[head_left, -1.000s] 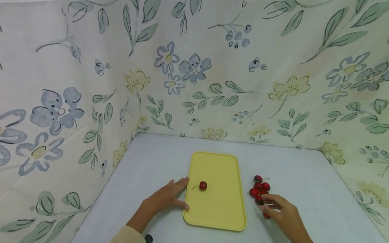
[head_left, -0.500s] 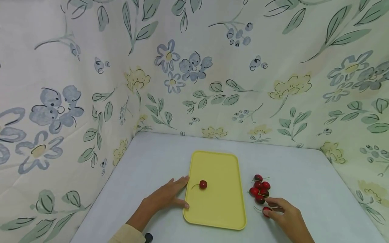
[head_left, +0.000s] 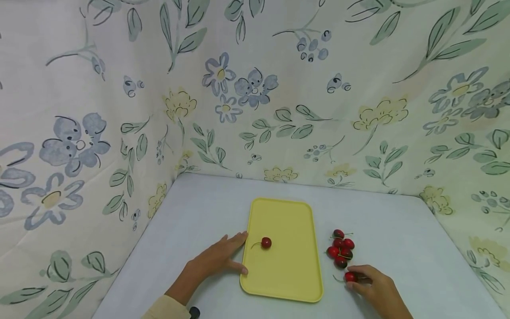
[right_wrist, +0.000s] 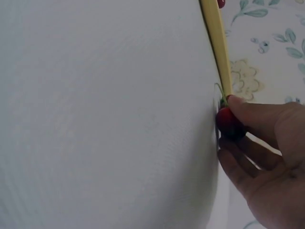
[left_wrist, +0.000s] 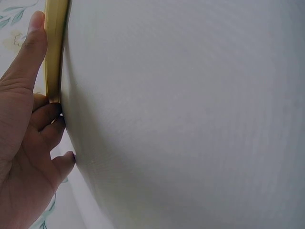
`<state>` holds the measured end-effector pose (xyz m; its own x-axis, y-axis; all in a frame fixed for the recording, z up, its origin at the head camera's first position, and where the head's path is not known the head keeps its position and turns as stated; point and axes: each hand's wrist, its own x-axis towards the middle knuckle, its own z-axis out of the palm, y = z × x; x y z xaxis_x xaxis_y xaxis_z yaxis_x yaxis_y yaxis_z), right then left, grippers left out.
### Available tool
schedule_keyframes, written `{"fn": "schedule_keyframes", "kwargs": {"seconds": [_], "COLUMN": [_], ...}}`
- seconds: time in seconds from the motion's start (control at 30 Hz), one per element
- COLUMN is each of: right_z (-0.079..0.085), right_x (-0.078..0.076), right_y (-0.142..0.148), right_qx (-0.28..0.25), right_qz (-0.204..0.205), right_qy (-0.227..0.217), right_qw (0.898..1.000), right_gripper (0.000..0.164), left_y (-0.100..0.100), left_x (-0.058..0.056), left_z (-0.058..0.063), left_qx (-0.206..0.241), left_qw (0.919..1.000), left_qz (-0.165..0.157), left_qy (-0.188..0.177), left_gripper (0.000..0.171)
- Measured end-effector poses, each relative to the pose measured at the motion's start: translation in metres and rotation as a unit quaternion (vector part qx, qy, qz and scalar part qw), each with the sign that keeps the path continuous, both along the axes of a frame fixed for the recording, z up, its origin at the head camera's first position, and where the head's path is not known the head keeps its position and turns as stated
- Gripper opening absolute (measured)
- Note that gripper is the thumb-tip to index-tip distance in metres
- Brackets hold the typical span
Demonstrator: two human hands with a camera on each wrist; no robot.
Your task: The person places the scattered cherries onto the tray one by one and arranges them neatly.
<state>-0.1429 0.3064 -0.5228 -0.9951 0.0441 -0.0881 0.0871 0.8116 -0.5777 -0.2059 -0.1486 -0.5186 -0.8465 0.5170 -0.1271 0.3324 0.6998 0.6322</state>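
In the head view, a yellow tray [head_left: 284,248] lies on the white table with one stemmed cherry [head_left: 266,243] on it. My left hand [head_left: 217,258] rests against the tray's left edge, fingers and thumb spread apart; the left wrist view shows the thumb [left_wrist: 35,45] straight along the rim. To the right of the tray, my right hand [head_left: 374,283] pinches a dark red cherry [head_left: 350,277] between thumb and fingers, its stem pointing left. The right wrist view shows this cherry [right_wrist: 228,123] low by the table surface, below the thumb.
Several more cherries [head_left: 339,251] lie in a cluster just beyond my right hand, beside the tray's right edge. The white table [head_left: 207,208] is bounded at the back and sides by a hanging floral cloth [head_left: 279,146].
My right hand has drawn slightly back from the cluster, and its fingers have come round the nearest cherry. The left hand and the tray have stayed in place.
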Motion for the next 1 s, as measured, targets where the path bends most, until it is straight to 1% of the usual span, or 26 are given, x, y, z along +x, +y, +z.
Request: {"fn": "schedule_keyframes", "kwargs": {"seconds": [0.1,0.43,0.67,0.8,1.0], "right_z": [0.0,0.001,0.002,0.005,0.011], "right_x": [-0.001,0.0,-0.001,-0.001,0.001], "right_y": [-0.001,-0.001,-0.001,-0.002,-0.007], "right_qx": [0.004,0.012,0.016,0.016,0.002], "right_qz": [0.001,0.013,0.017,0.015,0.021], "right_qy": [-0.006,-0.006,-0.006,-0.004,0.007], "right_qw": [1.0,1.0,1.0,1.0,1.0], "right_gripper": [0.046,0.049,0.05,0.049,0.046], "left_y": [-0.001,-0.001,0.0,0.0,0.0], "left_x": [0.0,0.001,0.0,0.0,-0.001], "left_z": [-0.002,-0.002,-0.002,-0.001,-0.001], "left_qx": [0.002,-0.001,-0.004,-0.005,-0.007], "left_qw": [1.0,1.0,1.0,0.9998,0.9997], "left_qz": [-0.002,0.004,-0.003,-0.008,-0.009], "left_qy": [0.002,-0.001,0.008,0.016,0.02], "left_gripper": [0.11,0.11,0.109,0.109,0.109]}}
